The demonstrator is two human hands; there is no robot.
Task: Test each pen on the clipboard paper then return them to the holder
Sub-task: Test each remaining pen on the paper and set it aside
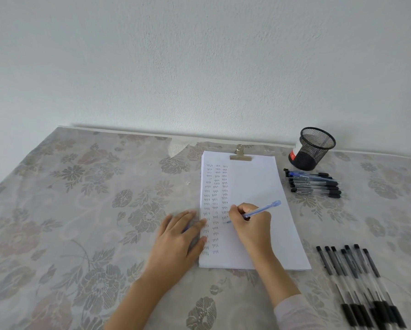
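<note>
A row of black pens (352, 277) is seen nearest, at the near right of the table (80, 210). A blue pen (259, 211) is pinched between the thumb and curled fingers of the right hand (252, 225), its tip set on the clipboard paper (259, 182) beside columns of marks. The left hand (183, 234) is laid flat, fingers straight and slightly spread, over the paper's left edge. A second bundle of pens (314, 184) lies near the mesh holder (315, 148) at the far right. If that flat hand is lifted, the sheet could be dragged by the stroke, and the two piles could be confused.
</note>
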